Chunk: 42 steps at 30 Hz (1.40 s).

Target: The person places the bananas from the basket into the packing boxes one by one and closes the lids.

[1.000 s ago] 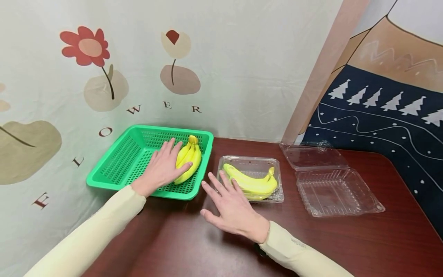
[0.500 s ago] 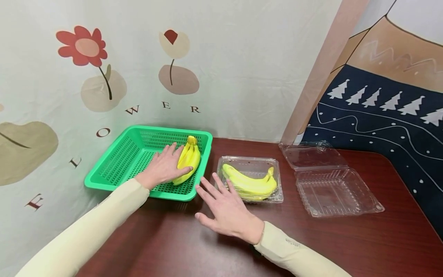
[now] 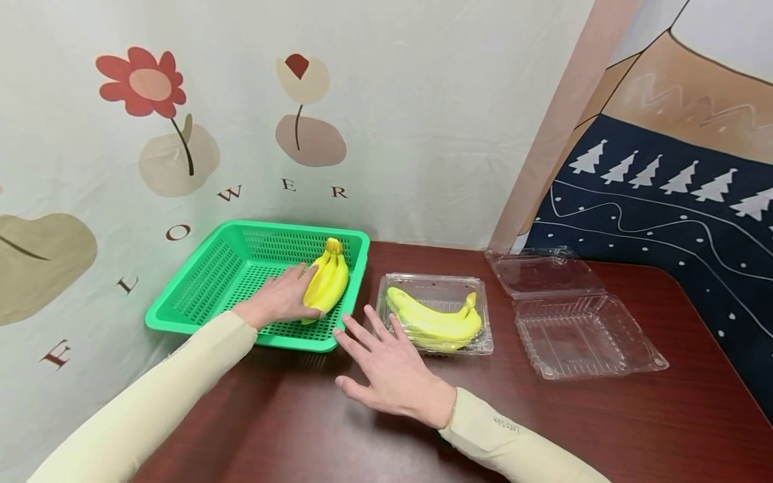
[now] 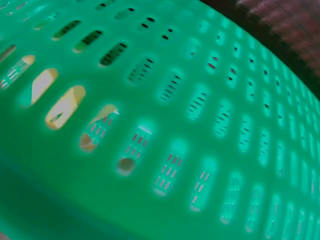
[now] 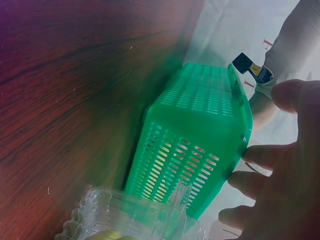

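A bunch of yellow bananas (image 3: 328,280) lies in the right part of a green perforated basket (image 3: 158,318). My left hand (image 3: 280,298) reaches over the basket's near rim and grips the bunch from its left side, thumb across the lower end; its other fingertips are partly hidden. In the left wrist view the basket wall (image 4: 150,200) fills most of the picture. My right hand (image 3: 389,369) hovers with spread fingers before a clear plastic clamshell (image 3: 435,278) holding another bunch of bananas (image 3: 437,325). The right wrist view has the hand (image 5: 287,175) beside the basket (image 5: 200,117).
A second clear clamshell (image 3: 574,335) stands with its lid (image 3: 546,275) folded back, at the right on the dark red-brown table (image 3: 290,416). A printed cloth (image 3: 423,121) hangs behind the basket, and a dark patterned one (image 3: 676,201) on the right.
My left hand has lowered onto the bananas, its fingers bending down round them. The right hand has drifted slightly left, still spread. The basket and clamshells stay in place.
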Motion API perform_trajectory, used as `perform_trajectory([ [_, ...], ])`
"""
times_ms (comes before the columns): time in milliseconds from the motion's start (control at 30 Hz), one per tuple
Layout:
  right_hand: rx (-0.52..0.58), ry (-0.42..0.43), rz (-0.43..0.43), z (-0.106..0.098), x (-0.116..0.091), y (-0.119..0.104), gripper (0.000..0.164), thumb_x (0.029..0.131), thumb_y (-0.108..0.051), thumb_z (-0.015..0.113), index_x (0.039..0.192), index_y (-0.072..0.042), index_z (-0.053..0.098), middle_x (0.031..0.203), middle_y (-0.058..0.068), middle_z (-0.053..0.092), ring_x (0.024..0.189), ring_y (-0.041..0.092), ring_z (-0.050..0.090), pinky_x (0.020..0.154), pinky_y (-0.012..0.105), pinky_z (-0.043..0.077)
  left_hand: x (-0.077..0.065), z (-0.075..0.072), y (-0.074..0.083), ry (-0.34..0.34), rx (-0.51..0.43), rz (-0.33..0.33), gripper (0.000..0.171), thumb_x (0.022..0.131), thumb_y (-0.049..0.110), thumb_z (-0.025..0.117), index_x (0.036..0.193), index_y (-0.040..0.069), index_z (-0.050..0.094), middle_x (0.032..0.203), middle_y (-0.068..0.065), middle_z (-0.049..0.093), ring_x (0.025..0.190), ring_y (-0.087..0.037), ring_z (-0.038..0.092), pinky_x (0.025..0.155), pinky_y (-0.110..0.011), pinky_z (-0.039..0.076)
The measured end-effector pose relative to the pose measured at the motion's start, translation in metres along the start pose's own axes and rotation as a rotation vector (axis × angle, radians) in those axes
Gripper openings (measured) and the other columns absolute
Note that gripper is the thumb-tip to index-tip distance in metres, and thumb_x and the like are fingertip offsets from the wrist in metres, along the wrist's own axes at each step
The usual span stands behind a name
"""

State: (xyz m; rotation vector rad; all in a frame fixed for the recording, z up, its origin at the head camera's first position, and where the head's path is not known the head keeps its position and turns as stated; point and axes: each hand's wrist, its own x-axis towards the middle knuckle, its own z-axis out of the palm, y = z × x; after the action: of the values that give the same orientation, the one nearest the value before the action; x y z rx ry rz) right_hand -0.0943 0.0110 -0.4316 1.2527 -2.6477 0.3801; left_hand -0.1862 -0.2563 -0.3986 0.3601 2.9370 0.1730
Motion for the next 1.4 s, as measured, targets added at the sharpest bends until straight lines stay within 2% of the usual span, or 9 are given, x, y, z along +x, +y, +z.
perform_trajectory([
  [233,-0.003,-0.002,-0.001,0.0,0.0,0.0,0.067,0.102,-0.061,0.046,0.159,-0.025,0.044,0.169,-0.001,0.029,0.157,0.034,0.019,0.12,0.063,0.022,-0.001,-0.003,-0.013,-0.039,-0.004,0.028,0.101,0.087,0.031,0.082,0.161,-0.005,0.024,0.159,-0.037,0.029,0.145,-0.056,0.03,0.108,-0.076,0.032],
  [433,0.006,-0.001,-0.006,0.0,0.0,0.0,0.068,0.102,-0.06,0.048,0.159,-0.024,0.044,0.169,0.0,0.03,0.157,0.034,0.019,0.12,0.064,0.023,-0.002,-0.008,-0.024,-0.073,-0.013,0.021,0.093,0.089,0.014,0.078,0.161,-0.004,0.022,0.159,-0.039,0.027,0.146,-0.057,0.027,0.11,-0.076,0.027],
  [567,0.017,0.001,-0.009,0.0,0.0,-0.001,0.069,0.102,-0.06,0.049,0.159,-0.022,0.044,0.169,0.001,0.03,0.157,0.034,0.019,0.119,0.065,0.024,0.001,-0.008,-0.027,-0.081,-0.02,0.022,0.095,0.088,0.02,0.08,0.161,-0.002,0.024,0.161,-0.038,0.025,0.147,-0.057,0.025,0.111,-0.078,0.021],
  [767,0.003,-0.009,-0.004,0.0,0.0,-0.002,0.07,0.102,-0.06,0.049,0.161,-0.024,0.041,0.17,0.0,0.027,0.158,0.032,0.016,0.12,0.063,0.024,0.007,-0.007,-0.021,-0.068,0.014,0.078,0.096,0.086,0.031,0.084,0.16,0.001,0.032,0.162,-0.034,0.027,0.148,-0.054,0.026,0.111,-0.079,0.019],
  [967,-0.013,-0.01,0.0,0.001,0.0,-0.002,0.071,0.101,-0.062,0.049,0.161,-0.024,0.04,0.17,-0.002,0.024,0.158,0.031,0.016,0.121,0.061,0.023,0.012,-0.001,-0.014,-0.064,0.049,0.153,0.091,0.086,0.032,0.085,0.159,0.005,0.038,0.162,-0.029,0.031,0.148,-0.049,0.03,0.112,-0.077,0.022],
  [1167,-0.027,-0.005,-0.007,0.001,0.001,-0.003,0.072,0.1,-0.062,0.051,0.161,-0.024,0.041,0.17,-0.001,0.026,0.157,0.032,0.018,0.12,0.062,0.025,0.012,0.004,-0.01,-0.045,0.064,0.184,0.092,0.085,0.032,0.087,0.159,0.007,0.039,0.16,-0.027,0.034,0.146,-0.046,0.035,0.11,-0.077,0.026],
  [1400,-0.034,0.0,-0.011,0.001,0.0,-0.003,0.073,0.1,-0.061,0.052,0.16,-0.023,0.041,0.169,0.001,0.03,0.157,0.033,0.02,0.12,0.062,0.026,0.012,0.008,-0.012,0.006,0.096,0.223,0.091,0.082,0.028,0.09,0.157,0.009,0.042,0.151,-0.025,0.042,0.134,-0.042,0.049,0.104,-0.078,0.033],
])
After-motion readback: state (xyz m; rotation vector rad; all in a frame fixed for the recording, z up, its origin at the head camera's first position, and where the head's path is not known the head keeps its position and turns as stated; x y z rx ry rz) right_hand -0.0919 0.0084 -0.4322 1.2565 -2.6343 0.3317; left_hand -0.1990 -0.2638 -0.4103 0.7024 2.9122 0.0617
